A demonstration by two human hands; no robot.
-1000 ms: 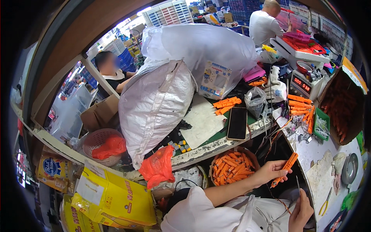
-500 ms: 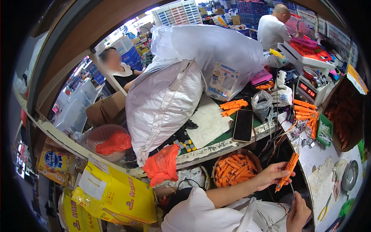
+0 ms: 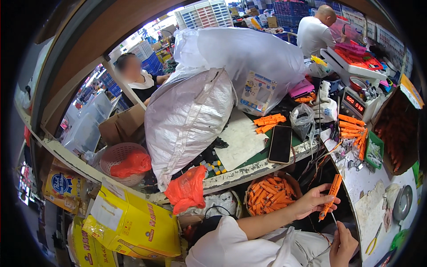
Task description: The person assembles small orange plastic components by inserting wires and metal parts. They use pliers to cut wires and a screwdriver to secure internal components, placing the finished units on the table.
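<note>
My left hand [image 3: 319, 200] grips a long, narrow orange plastic part [image 3: 331, 196], tilted with its upper end to the right. My right hand [image 3: 343, 244], lower down, is closed around a thin metal rod [image 3: 333, 217]; its other end is hidden in my fingers. The rod's tip meets or lies very near the lower end of the orange part; I cannot tell whether it is inside. Left of my left hand, a round basket [image 3: 247, 204] is heaped with similar orange parts [image 3: 272, 196].
Right of my hands is a white worktop [image 3: 369, 202] with yellow-handled pliers [image 3: 374, 242], a grey dish [image 3: 402, 202], a green tray [image 3: 373, 151] and stacked orange parts [image 3: 352, 129]. A phone [image 3: 280, 143] lies on the bench ahead. Large sacks [image 3: 191, 124] stand behind; two other people sit beyond.
The orange part in my left hand is slightly more upright and has shifted a little. The rod in my right hand has tilted a bit to the left at its tip.
</note>
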